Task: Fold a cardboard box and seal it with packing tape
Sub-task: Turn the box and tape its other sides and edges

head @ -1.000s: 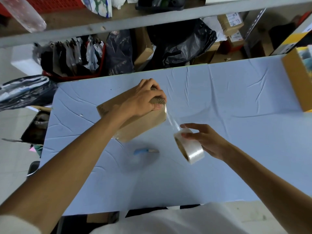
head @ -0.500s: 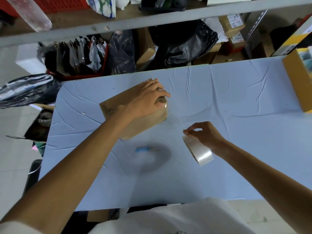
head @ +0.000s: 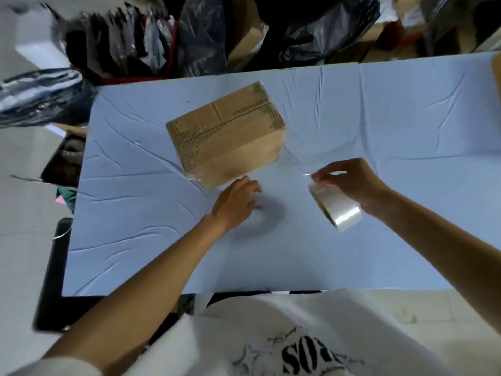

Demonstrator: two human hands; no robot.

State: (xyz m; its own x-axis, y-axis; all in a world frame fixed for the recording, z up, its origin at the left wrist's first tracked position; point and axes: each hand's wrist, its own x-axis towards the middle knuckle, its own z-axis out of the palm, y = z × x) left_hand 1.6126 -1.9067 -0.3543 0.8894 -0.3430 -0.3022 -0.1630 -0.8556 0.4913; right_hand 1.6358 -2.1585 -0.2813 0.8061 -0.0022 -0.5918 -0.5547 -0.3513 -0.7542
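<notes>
Brown cardboard box [head: 226, 137] lies closed near the far edge of the table [head: 379, 253], while the right hand [head: 349, 183] grips the tape roll [head: 334, 207], probably keeping the strip taut, and the left hand [head: 235, 203], half curled and empty, reaches down beside the box.

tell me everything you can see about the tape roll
The tape roll is clear, glossy packing tape on a pale core, tilted on edge, its open core facing left. The right hand pinches its upper edge, holding it above the blue table. A faint clear strip seems to run from it toward the box, though blur makes this uncertain.
</notes>
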